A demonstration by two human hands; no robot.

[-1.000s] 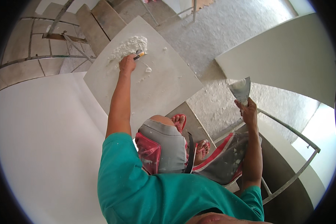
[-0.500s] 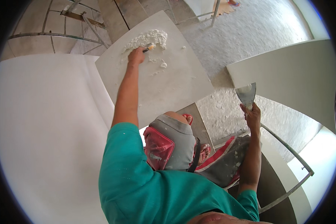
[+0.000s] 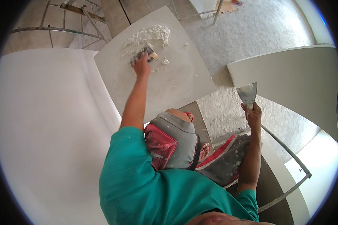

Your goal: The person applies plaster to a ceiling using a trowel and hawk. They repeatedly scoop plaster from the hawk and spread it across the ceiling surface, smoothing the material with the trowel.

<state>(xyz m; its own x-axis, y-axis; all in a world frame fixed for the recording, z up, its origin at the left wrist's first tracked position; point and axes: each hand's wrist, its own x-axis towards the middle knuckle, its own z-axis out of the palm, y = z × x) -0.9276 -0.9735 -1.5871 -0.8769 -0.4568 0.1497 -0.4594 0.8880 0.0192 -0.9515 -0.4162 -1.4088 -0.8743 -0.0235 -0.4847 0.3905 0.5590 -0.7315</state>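
Left hand grips dark scraper just beside white paste on board, far side; right hand clutches putty knife. We judge: paste-gathering; next move calls for a low scraper angle.

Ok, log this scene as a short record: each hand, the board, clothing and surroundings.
Left hand: gripping a dark tool with a light wood-coloured part, over the board; contact unclear
Right hand: holding a broad-bladed scraper, blade pointing away from the person
Board: pale, with lumpy white paste near its far end
Clothing: green shirt, grey-and-red legwear
Surroundings: metal rail at right; rough whitish floor beyond
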